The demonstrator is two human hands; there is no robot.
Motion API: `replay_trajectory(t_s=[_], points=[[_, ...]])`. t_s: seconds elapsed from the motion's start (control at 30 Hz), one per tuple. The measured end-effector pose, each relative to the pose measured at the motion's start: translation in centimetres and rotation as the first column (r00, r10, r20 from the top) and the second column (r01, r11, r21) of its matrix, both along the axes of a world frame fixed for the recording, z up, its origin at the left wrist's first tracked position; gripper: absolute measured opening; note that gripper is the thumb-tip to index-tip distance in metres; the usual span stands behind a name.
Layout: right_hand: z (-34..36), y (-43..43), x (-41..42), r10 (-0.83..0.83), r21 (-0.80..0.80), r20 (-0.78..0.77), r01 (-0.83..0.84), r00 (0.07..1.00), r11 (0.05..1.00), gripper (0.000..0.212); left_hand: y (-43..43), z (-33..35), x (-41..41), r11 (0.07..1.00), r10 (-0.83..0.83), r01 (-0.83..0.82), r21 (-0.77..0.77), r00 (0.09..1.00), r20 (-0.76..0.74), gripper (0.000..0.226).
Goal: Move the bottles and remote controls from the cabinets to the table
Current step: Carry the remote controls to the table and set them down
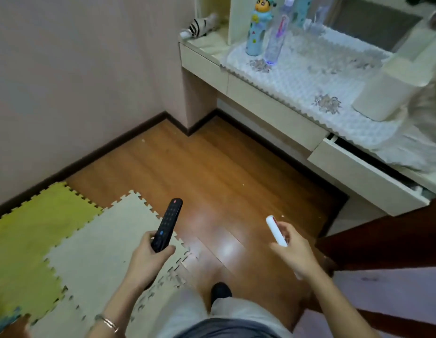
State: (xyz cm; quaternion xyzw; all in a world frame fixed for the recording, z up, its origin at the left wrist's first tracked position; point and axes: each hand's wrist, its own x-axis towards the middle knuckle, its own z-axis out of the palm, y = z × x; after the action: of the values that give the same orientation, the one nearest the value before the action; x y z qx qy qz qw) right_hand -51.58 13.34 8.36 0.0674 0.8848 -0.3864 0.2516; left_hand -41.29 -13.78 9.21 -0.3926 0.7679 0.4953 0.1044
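Observation:
My left hand (148, 250) grips the lower end of a long black remote control (167, 223), which points forward over the floor. A slim white remote control (275, 230) is held in my right hand (293, 247), fingers curled round its lower half. Both hands hover above the wooden floor, short of the table (268, 101). On the table's lace cloth stand a pale blue cartoon-figure bottle (257, 28) and a clear plastic bottle (278, 35), side by side at the back left.
The table's right drawer (365, 176) is pulled partly open. A cream box (385, 93) sits on the table's right side. Green and beige foam mats (73, 240) cover the floor at left. A dark red door or panel (387, 242) stands at right.

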Motion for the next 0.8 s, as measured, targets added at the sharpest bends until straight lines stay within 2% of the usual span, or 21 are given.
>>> replay_trajectory(t_s=[0.13, 0.47, 0.63, 0.8], points=[[-0.4, 0.6, -4.2, -0.137, 0.0, 0.013, 0.137, 0.991, 0.991, 0.055, -0.3, -0.6, -6.6, 0.996, -0.088, 0.088, 0.007, 0.996, -0.003, 0.031], [-3.2, -5.2, -16.4, -0.281, 0.069, 0.084, 0.276, 0.956, 0.959, 0.061, -8.5, -4.7, -22.6, 0.972, -0.232, 0.228, 0.063, 0.97, 0.069, 0.031], [-2.6, -10.0, -24.0, -0.196, 0.163, 0.024, 0.189, 0.98, 0.968, 0.062, -14.5, -4.0, -33.2, 0.927, -0.374, 0.374, 0.02, 0.925, 0.064, 0.032], [-2.2, -12.8, -29.4, -0.302, 0.095, -0.008, 0.302, 0.953, 0.949, 0.061, -17.5, -2.8, -41.2, 0.885, -0.463, 0.464, -0.024, 0.885, 0.051, 0.034]])
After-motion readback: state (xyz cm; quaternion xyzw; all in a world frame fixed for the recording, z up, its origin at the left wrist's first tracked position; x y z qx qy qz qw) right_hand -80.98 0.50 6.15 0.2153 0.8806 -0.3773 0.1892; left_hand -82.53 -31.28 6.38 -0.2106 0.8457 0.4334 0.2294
